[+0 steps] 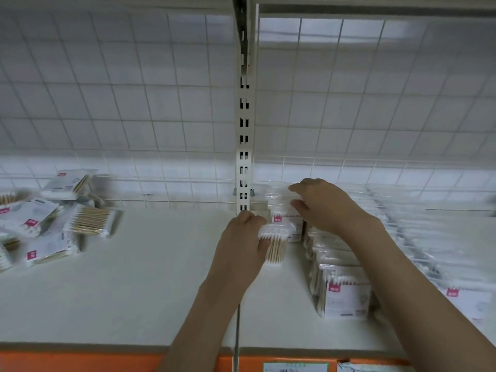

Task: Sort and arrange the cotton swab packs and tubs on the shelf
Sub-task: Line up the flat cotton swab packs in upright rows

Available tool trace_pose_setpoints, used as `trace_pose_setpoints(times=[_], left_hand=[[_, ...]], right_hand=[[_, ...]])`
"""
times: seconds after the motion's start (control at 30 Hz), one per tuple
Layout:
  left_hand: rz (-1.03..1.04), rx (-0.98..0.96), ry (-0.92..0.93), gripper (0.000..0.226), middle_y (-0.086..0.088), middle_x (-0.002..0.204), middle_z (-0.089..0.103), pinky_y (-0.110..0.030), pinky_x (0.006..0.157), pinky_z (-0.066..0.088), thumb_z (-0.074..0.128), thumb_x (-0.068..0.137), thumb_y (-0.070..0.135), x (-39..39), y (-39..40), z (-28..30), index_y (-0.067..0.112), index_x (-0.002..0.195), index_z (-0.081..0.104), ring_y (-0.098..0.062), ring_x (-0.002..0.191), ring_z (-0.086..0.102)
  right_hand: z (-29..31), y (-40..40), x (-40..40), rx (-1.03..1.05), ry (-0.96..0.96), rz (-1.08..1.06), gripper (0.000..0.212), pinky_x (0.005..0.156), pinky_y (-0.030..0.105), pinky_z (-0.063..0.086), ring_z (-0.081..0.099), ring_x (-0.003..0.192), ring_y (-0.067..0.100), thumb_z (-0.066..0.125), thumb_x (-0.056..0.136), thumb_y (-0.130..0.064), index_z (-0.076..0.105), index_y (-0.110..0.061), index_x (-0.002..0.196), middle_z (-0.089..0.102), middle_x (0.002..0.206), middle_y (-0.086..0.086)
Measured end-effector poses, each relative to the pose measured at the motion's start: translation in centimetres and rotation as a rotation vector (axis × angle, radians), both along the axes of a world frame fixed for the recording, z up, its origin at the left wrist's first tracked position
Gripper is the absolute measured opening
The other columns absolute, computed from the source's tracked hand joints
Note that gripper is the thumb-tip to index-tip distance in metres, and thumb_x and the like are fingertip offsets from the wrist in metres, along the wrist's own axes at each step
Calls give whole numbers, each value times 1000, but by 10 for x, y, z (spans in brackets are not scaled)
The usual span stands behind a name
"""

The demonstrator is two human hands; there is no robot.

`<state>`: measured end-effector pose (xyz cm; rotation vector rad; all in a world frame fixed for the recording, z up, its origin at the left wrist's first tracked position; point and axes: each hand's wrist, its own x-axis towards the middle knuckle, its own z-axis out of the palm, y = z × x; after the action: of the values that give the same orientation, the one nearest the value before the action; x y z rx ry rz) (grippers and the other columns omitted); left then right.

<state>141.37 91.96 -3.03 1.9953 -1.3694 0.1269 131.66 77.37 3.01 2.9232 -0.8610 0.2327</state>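
My left hand (pixel 241 242) grips a clear pack of wooden cotton swabs (pixel 276 244) near the middle upright of the shelf. Just behind it, my right hand (pixel 322 204) holds the top of another clear swab pack (pixel 280 202) that stands at the back of a row. That row of upright packs with pink labels (pixel 346 294) runs forward along the right half of the white shelf (pixel 161 285). A loose pile of swab packs (pixel 51 213) lies at the far left.
A wire grid back panel (pixel 134 103) closes the rear. The slotted metal upright (pixel 243 130) divides the two bays. More blurred packs (pixel 429 237) fill the far right. An orange price strip (pixel 80 362) lines the front edge.
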Motion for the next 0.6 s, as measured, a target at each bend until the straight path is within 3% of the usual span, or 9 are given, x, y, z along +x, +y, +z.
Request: trace_pose_setpoints(times=[0.3, 0.47, 0.6], left_hand=[[22, 121, -59, 36, -2, 125, 46, -24, 99, 33, 56, 91, 24, -4, -43, 1, 13, 126, 53, -19, 118, 45], [32, 143, -120, 31, -3, 121, 40, -28, 98, 36, 56, 91, 27, -3, -52, 0, 11, 118, 59, -19, 113, 43], [63, 148, -187, 35, -2, 125, 36, -27, 97, 33, 54, 91, 26, -7, -50, 2, 16, 125, 53, -19, 116, 39]], right_hand=[[5, 10, -35, 45, -140, -36, 33, 87, 39, 47, 51, 110, 25, 42, 94, -17, 49, -10, 126, 50, 124, 6], [1, 24, -41, 70, -191, -56, 35, 89, 38, 46, 48, 114, 24, 42, 95, -19, 47, -13, 130, 49, 125, 3], [-3, 37, -38, 86, -228, -62, 38, 91, 36, 45, 46, 117, 23, 42, 95, -20, 45, -16, 133, 51, 126, 2]])
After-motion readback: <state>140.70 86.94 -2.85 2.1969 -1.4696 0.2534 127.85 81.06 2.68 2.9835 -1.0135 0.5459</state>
